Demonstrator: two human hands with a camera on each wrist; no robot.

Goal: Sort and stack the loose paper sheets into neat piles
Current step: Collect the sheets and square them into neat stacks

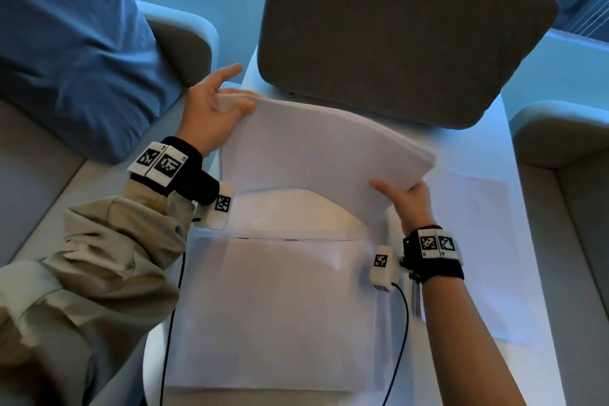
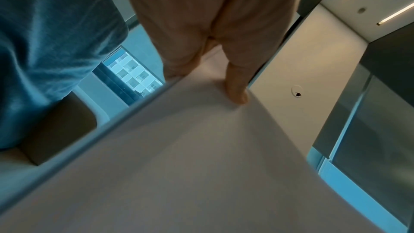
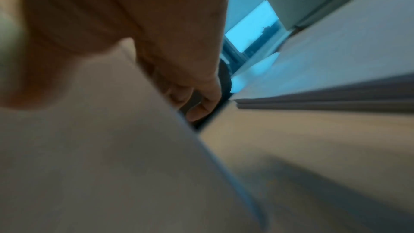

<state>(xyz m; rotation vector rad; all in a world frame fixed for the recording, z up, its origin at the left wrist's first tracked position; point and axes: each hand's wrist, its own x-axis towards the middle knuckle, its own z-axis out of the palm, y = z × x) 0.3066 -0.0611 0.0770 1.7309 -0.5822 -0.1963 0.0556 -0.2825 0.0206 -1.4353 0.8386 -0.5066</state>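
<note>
A thick stack of white paper sheets [image 1: 316, 155] is lifted and bowed above the white table [image 1: 534, 356]. My left hand [image 1: 214, 109] pinches its far left corner, thumb on top, as the left wrist view shows with the thumb [image 2: 237, 86] pressed on the stack [image 2: 179, 166]. My right hand [image 1: 408, 201] grips its near right corner from below; the right wrist view is blurred, with curled fingers [image 3: 197, 102] beside the sheet [image 3: 100, 148]. A lower pile of sheets [image 1: 283, 313] lies flat in front of me. One loose sheet [image 1: 474, 241] lies flat to the right.
A grey cushion [image 1: 395, 33] leans at the table's far end. A blue pillow [image 1: 72, 43] rests on the seat at the left. Grey bench seats flank the table. A black cable [image 1: 400, 333] hangs from my right wrist.
</note>
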